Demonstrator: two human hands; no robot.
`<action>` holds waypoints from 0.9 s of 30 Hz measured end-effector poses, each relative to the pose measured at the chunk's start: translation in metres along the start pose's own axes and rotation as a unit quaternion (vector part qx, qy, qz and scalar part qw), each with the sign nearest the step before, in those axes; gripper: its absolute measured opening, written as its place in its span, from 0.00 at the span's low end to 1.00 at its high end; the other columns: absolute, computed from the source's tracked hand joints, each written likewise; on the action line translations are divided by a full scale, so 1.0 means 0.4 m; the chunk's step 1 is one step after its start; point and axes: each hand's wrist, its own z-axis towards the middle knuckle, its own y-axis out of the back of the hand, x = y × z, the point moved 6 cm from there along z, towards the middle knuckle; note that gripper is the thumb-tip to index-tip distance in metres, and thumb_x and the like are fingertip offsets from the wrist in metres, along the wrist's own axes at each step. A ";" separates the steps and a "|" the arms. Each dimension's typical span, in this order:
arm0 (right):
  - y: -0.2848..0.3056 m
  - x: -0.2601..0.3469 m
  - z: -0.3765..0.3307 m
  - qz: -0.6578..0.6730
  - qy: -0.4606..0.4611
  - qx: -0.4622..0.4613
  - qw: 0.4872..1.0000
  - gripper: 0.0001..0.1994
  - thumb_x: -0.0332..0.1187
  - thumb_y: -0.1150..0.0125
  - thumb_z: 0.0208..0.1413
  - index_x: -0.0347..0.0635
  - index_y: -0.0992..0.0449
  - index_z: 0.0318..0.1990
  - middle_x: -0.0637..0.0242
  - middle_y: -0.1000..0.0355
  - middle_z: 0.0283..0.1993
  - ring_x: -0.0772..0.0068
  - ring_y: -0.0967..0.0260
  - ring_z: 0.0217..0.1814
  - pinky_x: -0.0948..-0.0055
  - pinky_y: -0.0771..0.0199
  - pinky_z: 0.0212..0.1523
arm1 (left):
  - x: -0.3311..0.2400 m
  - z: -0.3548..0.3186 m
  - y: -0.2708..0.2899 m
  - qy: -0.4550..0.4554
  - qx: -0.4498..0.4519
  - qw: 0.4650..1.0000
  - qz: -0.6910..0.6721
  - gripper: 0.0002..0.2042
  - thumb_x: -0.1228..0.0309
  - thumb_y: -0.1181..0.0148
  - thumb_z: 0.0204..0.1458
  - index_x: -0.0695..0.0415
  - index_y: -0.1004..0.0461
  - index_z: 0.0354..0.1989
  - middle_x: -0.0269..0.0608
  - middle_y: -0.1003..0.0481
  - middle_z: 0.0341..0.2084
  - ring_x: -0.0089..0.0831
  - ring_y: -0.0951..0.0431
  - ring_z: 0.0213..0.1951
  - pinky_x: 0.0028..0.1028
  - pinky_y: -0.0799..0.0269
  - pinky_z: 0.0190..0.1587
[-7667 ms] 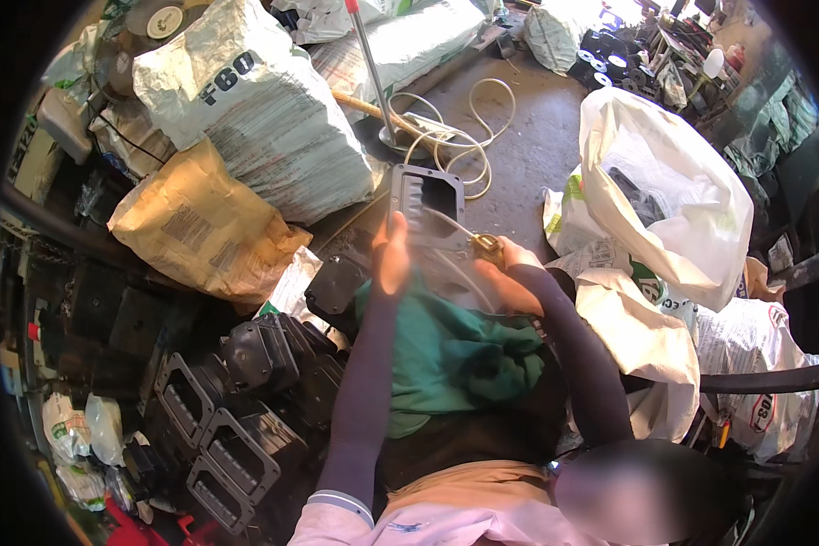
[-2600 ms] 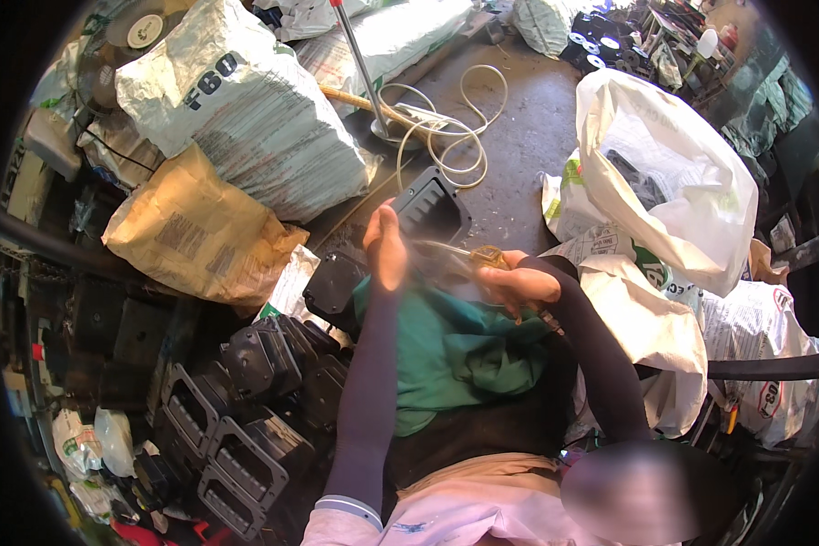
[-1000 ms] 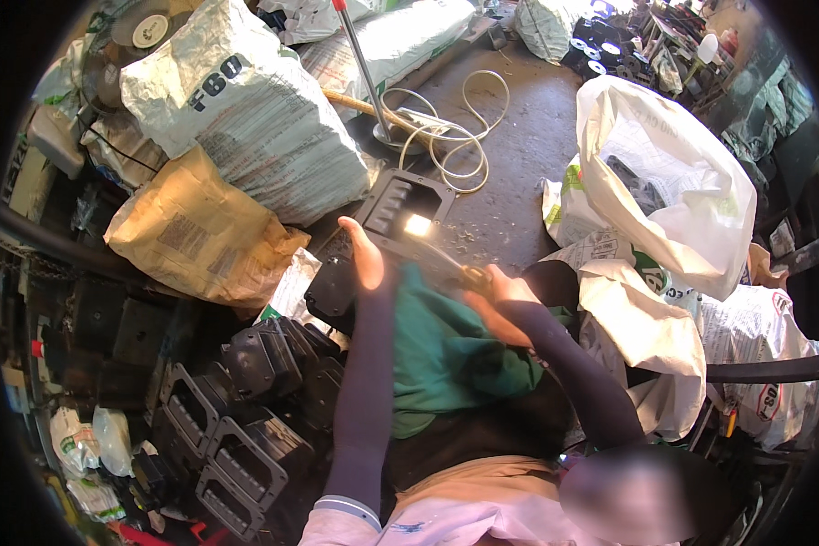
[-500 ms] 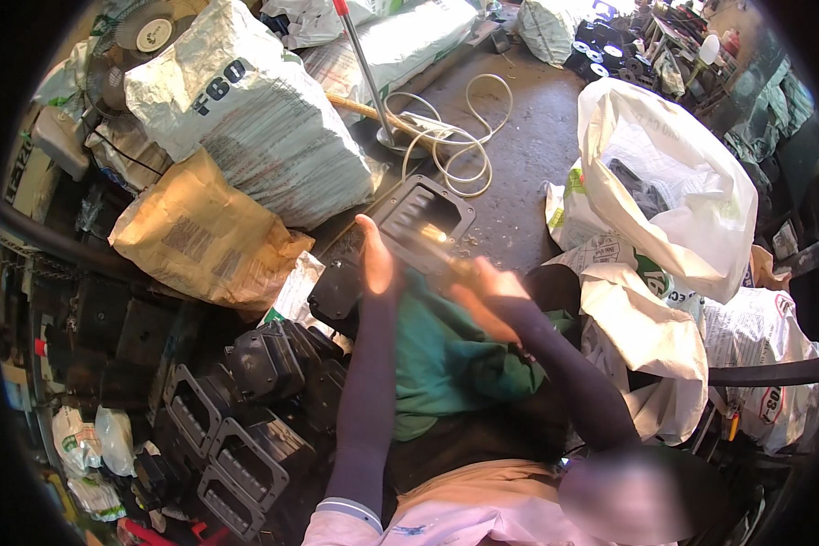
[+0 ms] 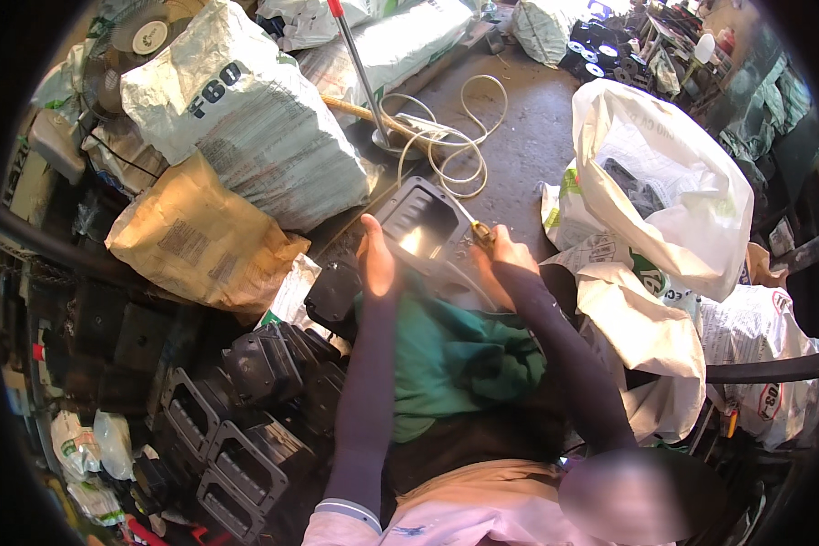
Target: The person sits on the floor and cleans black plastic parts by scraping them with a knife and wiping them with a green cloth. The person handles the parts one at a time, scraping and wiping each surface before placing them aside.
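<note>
My left hand (image 5: pixel 376 257) grips the left side of a grey plastic housing (image 5: pixel 400 207), its thumb up along the rim and its other fingers mostly hidden. The housing is a box with a flanged rim and a deep opening, held tilted above my lap, with sunlight on its inner wall. In my right hand (image 5: pixel 511 258) is a thin-shafted tool (image 5: pixel 482 233) with a yellow-brown handle. Its pale shaft points up and left along the housing's right rim; I cannot tell whether it touches. Green cloth (image 5: pixel 455 364) covers my lap below.
Several similar dark housings (image 5: pixel 246 464) are stacked at my lower left. A brown paper sack (image 5: pixel 205 237) and a large white sack (image 5: pixel 255 127) stand at left. An open white sack (image 5: pixel 601 136) holding dark parts stands at right. A coiled pale hose (image 5: pixel 485 136) lies on the floor ahead.
My right hand has moved up and slightly right with the tool, from across the housing to its right rim. The housing's inside shows more now. My left hand keeps its hold.
</note>
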 end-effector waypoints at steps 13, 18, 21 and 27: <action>0.036 -0.020 -0.034 0.156 0.014 0.023 0.987 0.23 0.45 0.40 0.58 0.38 0.32 0.54 0.41 0.24 0.40 0.42 0.24 0.45 0.55 0.26 0.47 | -0.022 -0.012 -0.001 0.006 0.007 0.992 -0.122 0.47 0.33 0.70 0.61 0.72 0.37 0.63 0.58 0.33 0.61 0.40 0.31 0.60 0.33 0.38 0.62; -0.032 -0.052 -0.008 0.389 -0.048 0.248 0.886 0.17 0.44 0.46 0.65 0.37 0.30 0.49 0.52 0.23 0.38 0.56 0.22 0.42 0.63 0.22 0.39 | 0.012 -0.004 0.008 0.004 0.011 0.990 -0.143 0.47 0.33 0.69 0.61 0.73 0.39 0.64 0.58 0.35 0.63 0.39 0.33 0.62 0.31 0.40 0.64; -0.063 -0.059 0.017 0.493 -0.098 0.302 0.810 0.17 0.45 0.49 0.67 0.39 0.30 0.47 0.54 0.24 0.36 0.58 0.22 0.38 0.63 0.20 0.36 | 0.019 0.003 0.017 -0.051 0.002 0.995 -0.080 0.40 0.40 0.65 0.64 0.71 0.37 0.62 0.54 0.35 0.61 0.37 0.33 0.61 0.31 0.39 0.63; -0.110 -0.056 0.038 0.614 -0.092 0.299 0.725 0.17 0.47 0.49 0.67 0.41 0.29 0.47 0.63 0.27 0.31 0.65 0.25 0.28 0.66 0.22 0.31 | 0.008 -0.032 -0.033 0.037 0.072 0.983 -0.165 0.41 0.39 0.66 0.65 0.74 0.35 0.60 0.54 0.28 0.55 0.36 0.28 0.55 0.31 0.36 0.60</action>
